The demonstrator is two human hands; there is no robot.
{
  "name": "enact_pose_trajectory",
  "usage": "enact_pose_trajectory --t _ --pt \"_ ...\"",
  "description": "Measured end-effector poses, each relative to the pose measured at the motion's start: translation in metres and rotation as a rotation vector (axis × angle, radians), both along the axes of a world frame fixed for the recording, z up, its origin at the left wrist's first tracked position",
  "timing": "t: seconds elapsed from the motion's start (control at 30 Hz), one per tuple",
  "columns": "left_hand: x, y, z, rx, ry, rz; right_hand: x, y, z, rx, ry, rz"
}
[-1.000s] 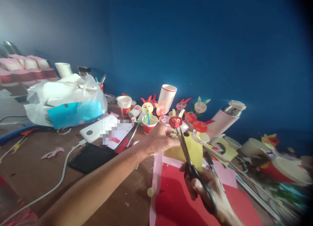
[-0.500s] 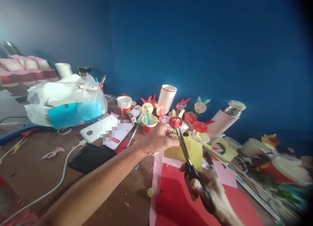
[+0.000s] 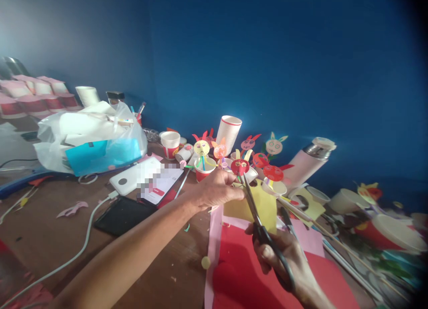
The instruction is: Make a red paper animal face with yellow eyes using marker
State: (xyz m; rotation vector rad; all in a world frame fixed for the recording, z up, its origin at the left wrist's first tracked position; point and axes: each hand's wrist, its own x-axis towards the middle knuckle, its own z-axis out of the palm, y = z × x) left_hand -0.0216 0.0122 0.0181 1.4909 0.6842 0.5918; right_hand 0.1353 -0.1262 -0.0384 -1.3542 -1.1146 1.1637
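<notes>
Black-handled scissors are in my right hand, their blades pointing up and away, close together. The blade tips reach right beside the fingertips of my left hand. Thumb and fingers of that hand are pinched together; whatever is between them is too small or hidden to make out. Just below and behind the fingers is a yellow paper sheet with a curved notch in its top edge. Beyond the blades stands a paper figure with a red round face and pale yellow ears.
Red paper lies over pink paper in front. Several paper-face figures in cups stand behind my hands, beside a tall paper cup stack and a pink thermos. Leftward are a phone, a power bank and a plastic bag.
The scissor blades have come closer together. My left thumb has shifted very slightly left; the yellow sheet and the surroundings look the same.
</notes>
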Motion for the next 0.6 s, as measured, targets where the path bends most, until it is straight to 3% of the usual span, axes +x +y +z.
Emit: enact_pose_trajectory --t 0.23,0.4,0.6 --pt "0.008 -0.008 0.000 -0.010 -0.135 -0.001 0.001 0.001 -0.004 0.042 -0.048 -0.025" --pt "0.017 -0.017 -0.009 -0.071 -0.306 0.035 0.003 0.002 -0.011 0.082 -0.056 -0.039" --pt "0.021 -0.020 -0.016 -0.064 -0.379 0.040 0.006 0.002 -0.020 0.119 -0.029 -0.010"
